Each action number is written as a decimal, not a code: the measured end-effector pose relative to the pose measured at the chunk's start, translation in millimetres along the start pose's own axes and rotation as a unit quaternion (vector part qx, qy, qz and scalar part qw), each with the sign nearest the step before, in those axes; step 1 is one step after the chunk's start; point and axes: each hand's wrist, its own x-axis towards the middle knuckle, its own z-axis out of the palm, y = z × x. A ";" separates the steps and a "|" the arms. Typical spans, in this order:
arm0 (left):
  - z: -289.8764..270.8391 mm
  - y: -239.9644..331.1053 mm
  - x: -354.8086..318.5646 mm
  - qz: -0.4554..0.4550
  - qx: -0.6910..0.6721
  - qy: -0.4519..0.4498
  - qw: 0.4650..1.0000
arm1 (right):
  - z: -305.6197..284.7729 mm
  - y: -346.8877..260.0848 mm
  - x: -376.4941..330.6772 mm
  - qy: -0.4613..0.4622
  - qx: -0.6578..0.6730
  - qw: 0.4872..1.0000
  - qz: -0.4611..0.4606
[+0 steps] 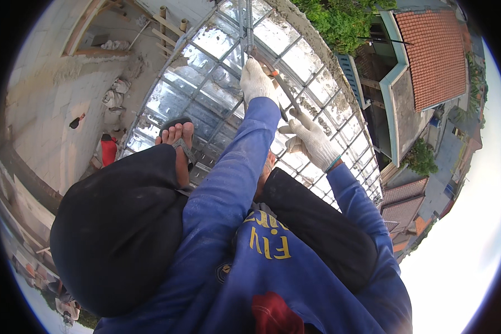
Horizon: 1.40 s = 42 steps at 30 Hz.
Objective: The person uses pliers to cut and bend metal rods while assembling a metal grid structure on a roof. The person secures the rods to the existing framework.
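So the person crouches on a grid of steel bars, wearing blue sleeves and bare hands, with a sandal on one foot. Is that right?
Not quite: the hands are not bare. The head view shows a white work glove on both the left hand and the right hand. The rest holds: blue sleeves, a sandal on the foot, and a grid of steel bars underneath.

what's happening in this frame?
A person in a blue long-sleeved shirt squats on a grid of steel bars laid over shiny sheeting, high above neighbouring roofs. Both hands wear white gloves. The left hand grips a bar near the far edge. The right hand holds a thin metal tool with an orange handle end, angled toward the left hand. One sandalled foot rests on the grid.
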 end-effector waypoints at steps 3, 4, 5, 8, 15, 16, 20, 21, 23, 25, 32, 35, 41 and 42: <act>13.1 32.5 -4.4 -0.045 -0.066 0.044 0.996 | 12.6 -0.2 -0.5 0.022 -0.049 0.998 -0.020; 14.7 37.1 -5.2 -0.070 -0.092 0.059 0.992 | 15.7 -10.4 1.0 0.062 -0.139 0.988 -0.014; 8.2 36.5 -7.2 -0.041 -0.083 0.046 0.995 | 19.9 -23.7 -1.8 0.101 -0.232 0.967 -0.009; 17.9 38.0 -17.3 0.104 0.240 0.084 0.961 | 20.9 -46.3 -12.6 0.107 -0.320 0.940 -0.051; 22.5 43.8 6.7 0.023 -0.051 -0.011 0.998 | -28.2 -8.4 2.5 0.188 -0.528 0.815 -0.145; 21.2 46.4 9.9 0.055 -0.033 -0.018 0.998 | -28.2 2.9 -1.1 0.153 -0.582 0.788 -0.127; 18.1 86.3 21.5 0.228 0.039 0.009 0.973 | 9.0 24.9 -52.4 -0.069 -0.365 0.900 -0.230; 9.5 97.5 28.1 0.258 0.071 0.027 0.963 | 3.8 -1.0 -67.0 -0.066 -0.312 0.933 -0.167; 4.9 113.7 30.3 0.276 0.113 0.035 0.954 | -30.9 -32.8 -92.3 0.027 -0.234 0.969 -0.076; 15.2 112.3 23.2 0.250 0.133 0.014 0.959 | -60.1 -4.5 -91.0 0.127 -0.368 0.914 -0.111; 22.7 146.2 18.1 0.291 0.126 0.071 0.946 | -56.3 4.1 -111.9 0.130 -0.232 0.961 -0.072; 35.7 171.3 25.7 0.269 0.080 0.107 0.954 | -34.5 -44.1 -142.0 0.107 -0.206 0.969 -0.079; 55.8 200.3 32.7 0.321 0.093 0.019 0.942 | -69.1 7.0 -115.7 0.155 -0.219 0.955 -0.125; 58.0 202.2 29.6 0.334 0.104 0.031 0.936 | -66.7 10.9 -112.1 0.134 -0.178 0.966 -0.131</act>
